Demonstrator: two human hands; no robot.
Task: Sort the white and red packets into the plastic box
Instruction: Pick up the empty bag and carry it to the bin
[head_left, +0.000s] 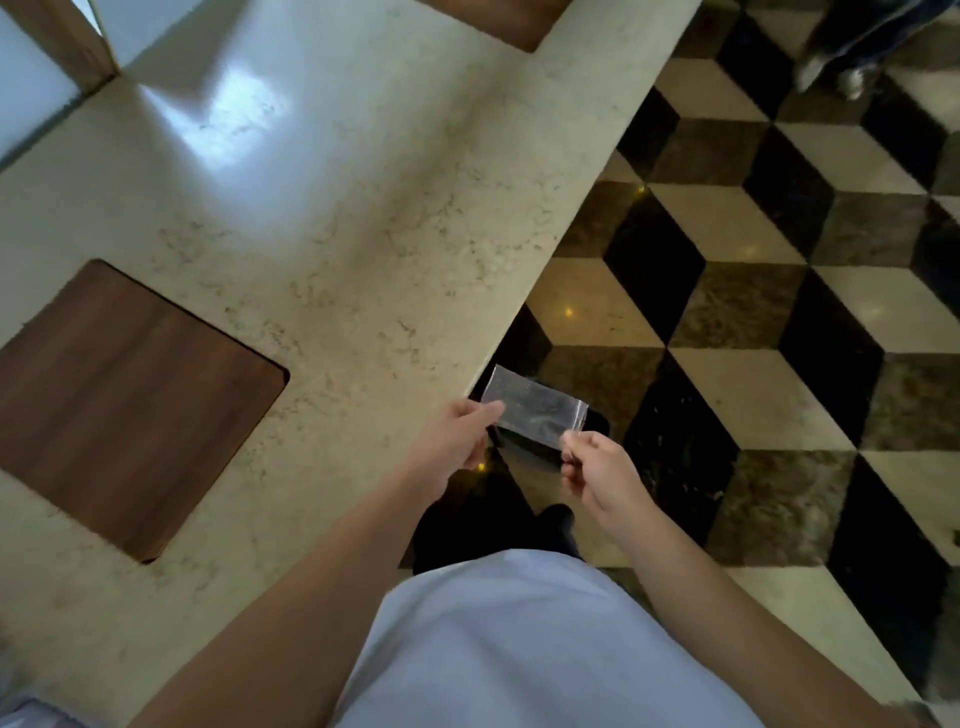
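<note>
A small clear plastic bag is held in the air between two hands, just past the edge of the counter and above the floor. The bag is thin, flat and rectangular, and the dark floor shows through it; I cannot tell if anything is inside. The left hand pinches its left end between thumb and fingers, closed on the plastic. The right hand pinches the lower right corner with the thumb and fingertips, the other fingers curled in.

The counter is pale beige stone with fine brown veins and a glossy surface. A dark wooden panel with rounded corners sits flush in it, to the left of the hands. The floor is polished tile in black, brown and cream diamonds that form a cube pattern. The person wears a light blue shirt.
</note>
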